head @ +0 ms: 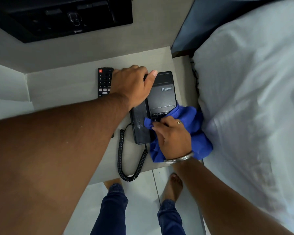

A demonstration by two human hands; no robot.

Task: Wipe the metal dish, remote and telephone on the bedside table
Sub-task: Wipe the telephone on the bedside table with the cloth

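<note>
A black telephone (pixel 161 97) sits on the pale bedside table (pixel 64 85), its coiled cord (pixel 124 160) looping off the front edge. My left hand (pixel 134 85) is closed over the top of the handset on the phone's left side. My right hand (pixel 173 138) presses a blue cloth (pixel 199 133) onto the keypad at the phone's lower right. A black remote (pixel 104 82) lies just left of the phone, partly covered by my left hand and forearm. No metal dish is in sight.
A white pillow and bed (pixel 253 107) press against the table's right side. A black panel (pixel 61 17) is set in the wall behind the table. My bare feet and blue trousers (pixel 112 209) stand on the light tiled floor below the table's front edge.
</note>
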